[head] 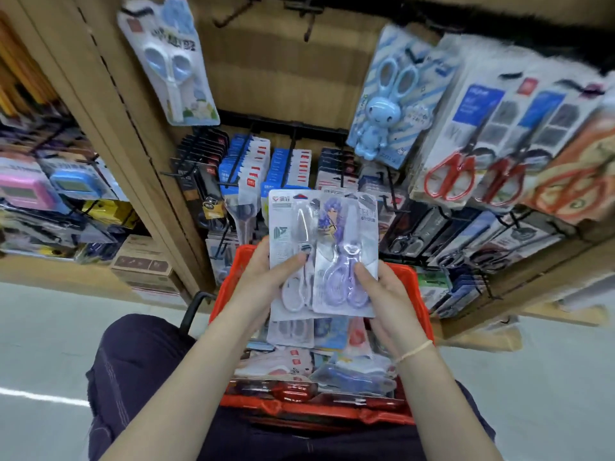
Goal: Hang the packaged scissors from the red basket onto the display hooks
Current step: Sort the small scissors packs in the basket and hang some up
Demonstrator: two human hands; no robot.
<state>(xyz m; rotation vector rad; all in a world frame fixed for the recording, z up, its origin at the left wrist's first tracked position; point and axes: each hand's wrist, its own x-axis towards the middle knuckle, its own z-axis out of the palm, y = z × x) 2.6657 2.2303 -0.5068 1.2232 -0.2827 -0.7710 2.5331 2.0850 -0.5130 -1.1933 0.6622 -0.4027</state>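
Glossy flat scissors packs (324, 254) pinched in left hand (263, 277) and right hand (386, 294) grips.

The two scissor packs, one white-handled (290, 247) and one lilac-handled (346, 257), are printed card under clear, glossy plastic blisters that catch the light, and the handles inside look like smooth plastic. The red basket (407, 284) below them is shiny moulded plastic with a black matt handle (194, 309). Behind, the tan display panel (286, 61) has a matt wood-like face carrying thin black metal hooks (293, 141), and the dark trousers (133, 367) are stitched cloth.
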